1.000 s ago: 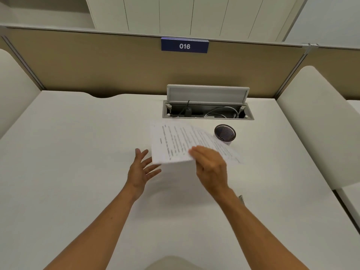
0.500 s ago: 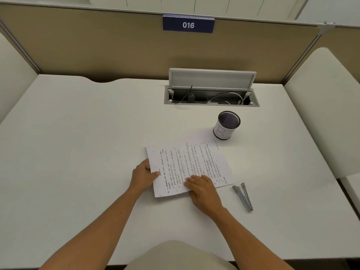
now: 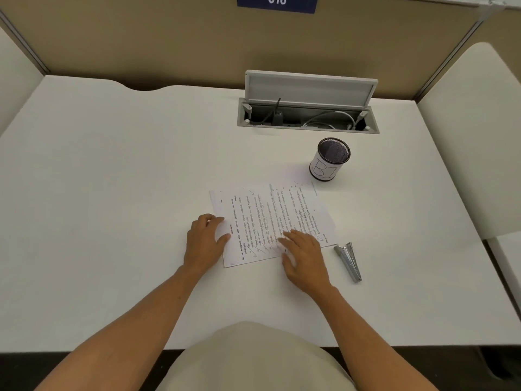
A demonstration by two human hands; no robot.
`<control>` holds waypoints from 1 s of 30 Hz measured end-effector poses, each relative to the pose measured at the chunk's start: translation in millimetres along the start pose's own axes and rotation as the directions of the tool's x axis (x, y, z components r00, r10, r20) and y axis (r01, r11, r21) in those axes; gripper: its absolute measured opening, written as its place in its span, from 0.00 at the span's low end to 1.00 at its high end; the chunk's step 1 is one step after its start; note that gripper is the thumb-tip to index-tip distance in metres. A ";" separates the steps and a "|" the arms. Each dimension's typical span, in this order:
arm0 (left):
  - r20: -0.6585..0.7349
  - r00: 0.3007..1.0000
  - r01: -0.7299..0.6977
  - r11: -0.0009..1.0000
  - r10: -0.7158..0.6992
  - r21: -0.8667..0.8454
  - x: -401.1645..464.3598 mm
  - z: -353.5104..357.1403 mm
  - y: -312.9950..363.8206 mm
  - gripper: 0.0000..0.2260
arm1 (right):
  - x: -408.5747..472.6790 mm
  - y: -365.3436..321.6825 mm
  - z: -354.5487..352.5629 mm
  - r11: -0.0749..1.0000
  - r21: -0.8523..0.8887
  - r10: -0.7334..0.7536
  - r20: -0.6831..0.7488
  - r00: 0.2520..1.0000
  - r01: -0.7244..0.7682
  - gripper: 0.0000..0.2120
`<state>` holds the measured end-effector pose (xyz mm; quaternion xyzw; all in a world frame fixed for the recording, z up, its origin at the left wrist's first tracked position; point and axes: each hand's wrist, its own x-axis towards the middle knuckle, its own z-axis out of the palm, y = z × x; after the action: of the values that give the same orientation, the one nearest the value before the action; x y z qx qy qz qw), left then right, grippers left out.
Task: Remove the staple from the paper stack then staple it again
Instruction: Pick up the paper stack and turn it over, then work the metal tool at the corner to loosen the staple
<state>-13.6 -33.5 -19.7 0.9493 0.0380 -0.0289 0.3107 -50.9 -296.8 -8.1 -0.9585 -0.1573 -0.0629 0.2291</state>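
Left hand (image 3: 205,244): fingers curl on the edge of the white printed paper stack (image 3: 270,221).
Right hand (image 3: 303,256): flat on the paper, fingers straight.
Silver metal stapler (image 3: 348,261): beside the paper.

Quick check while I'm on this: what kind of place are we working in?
Most likely a numbered desk in a shared office or study room. A beige partition stands behind the white desk and carries a blue sign reading 016, and an open cable box is set into the desktop.
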 end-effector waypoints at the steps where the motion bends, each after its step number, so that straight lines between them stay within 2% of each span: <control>1: -0.016 1.000 -0.024 1.000 0.024 0.019 -2.3 0.5 -2.2 0.20 | -3.5 2.7 -3.9 0.999 -0.005 0.043 -0.078 0.996 -0.043 0.18; 4: -0.014 0.991 -0.135 0.987 0.137 0.085 -9.7 4.0 -10.2 0.20 | -16.9 14.9 -17.1 0.961 -0.057 0.247 -0.270 0.931 -0.272 0.19; 6: 0.063 0.976 -0.217 0.970 0.211 0.110 -13.6 7.2 -14.1 0.22 | -25.2 23.1 -24.7 0.881 -0.079 0.422 -0.312 0.851 -0.466 0.21; 9: 0.182 0.950 -0.287 0.941 0.255 0.178 -18.9 12.1 -16.5 0.25 | -32.7 31.9 -31.2 0.745 -0.074 0.628 -0.257 0.735 -0.663 0.26; 12: 0.214 0.944 -0.296 0.929 0.250 0.223 -20.6 14.0 -16.2 0.26 | -33.6 35.5 -32.8 0.670 -0.071 0.718 -0.190 0.670 -0.739 0.25; 16: 0.236 0.940 -0.299 0.929 0.247 0.219 -20.1 12.1 -16.6 0.26 | -25.4 36.5 -34.8 0.618 0.006 0.778 -0.149 0.610 -0.786 0.17; 20: 0.258 0.935 -0.297 0.935 0.243 0.196 -19.7 11.2 -16.9 0.26 | -17.8 33.7 -37.6 0.555 0.167 0.832 -0.110 0.544 -0.815 0.21; 23: 0.264 0.935 -0.291 0.937 0.236 0.195 -19.4 11.2 -16.8 0.26 | -7.9 23.8 -36.4 0.509 0.364 0.852 -0.082 0.518 -0.780 0.24; 25: 0.257 0.938 -0.285 0.938 0.231 0.198 -21.3 12.1 -16.3 0.27 | 0.4 14.5 -35.0 0.420 0.546 0.868 -0.009 0.496 -0.725 0.25; 27: 0.230 0.948 -0.271 0.938 0.221 0.216 -25.6 13.2 -15.5 0.27 | 7.4 4.5 -32.9 0.292 0.702 0.871 0.086 0.484 -0.650 0.21; 30: 0.153 0.967 -0.238 0.934 0.202 0.268 -36.0 16.2 -12.5 0.31 | 13.6 -8.3 -28.7 0.080 0.850 0.855 0.210 0.474 -0.520 0.20</control>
<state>-51.1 -35.0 -37.3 0.9787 -0.0923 -0.0573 0.1742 -42.3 -299.2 23.5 -0.6394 0.3597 -0.0275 0.6790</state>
